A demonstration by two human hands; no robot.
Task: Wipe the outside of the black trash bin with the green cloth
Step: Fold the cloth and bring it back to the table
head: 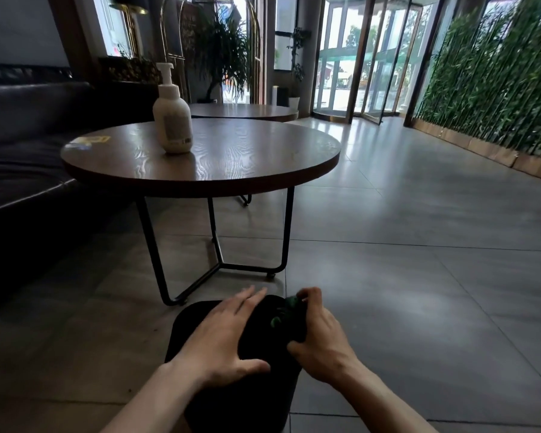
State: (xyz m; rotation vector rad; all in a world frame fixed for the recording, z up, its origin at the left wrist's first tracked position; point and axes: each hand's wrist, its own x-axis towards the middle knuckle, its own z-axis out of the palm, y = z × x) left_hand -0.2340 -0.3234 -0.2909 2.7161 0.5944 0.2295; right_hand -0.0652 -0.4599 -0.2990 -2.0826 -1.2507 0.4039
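**Bin braced by one hand, cloth worked by the other**

The black trash bin [200, 320] stands on the tiled floor [419, 276], directly in front of the person and just short of the round counter [200, 157]. The left hand [228, 335] lies flat across the bin's top, fingers straight and spread, grip released; its evident purpose is to steady the bin against the push of wiping. The right hand [317, 335] has its grip clenched round the green cloth [286, 310], bunched small (only scraps of green show between the fingers) and pressed to the bin's upper right edge. Bunching likely concentrates pressure on the surface. A pump bottle [171, 117] stands on the counter, apart from the work.
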